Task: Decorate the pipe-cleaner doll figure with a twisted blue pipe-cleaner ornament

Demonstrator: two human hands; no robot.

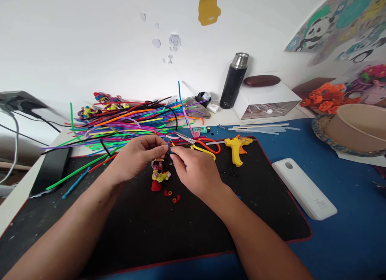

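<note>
My left hand (139, 154) and my right hand (197, 167) meet above the black mat, both with fingers pinched together. Between their fingertips shows a small bit of blue pipe cleaner (169, 148), mostly hidden by the fingers. Just below on the mat lies a small fuzzy pipe-cleaner figure (161, 176) in yellow, purple and red, partly covered by my right hand. Two little red curled pieces with orange rings (176, 198) rest nearer to me. Behind my right hand are scissors (208, 145) with orange and yellow handles.
A heap of colourful pipe cleaners (129, 121) spreads along the wall. A yellow glue gun (237, 148) lies to the right, with glue sticks (265, 129) behind it. Further out are a white power bank (304, 189), a black thermos (233, 81) and a phone (50, 169).
</note>
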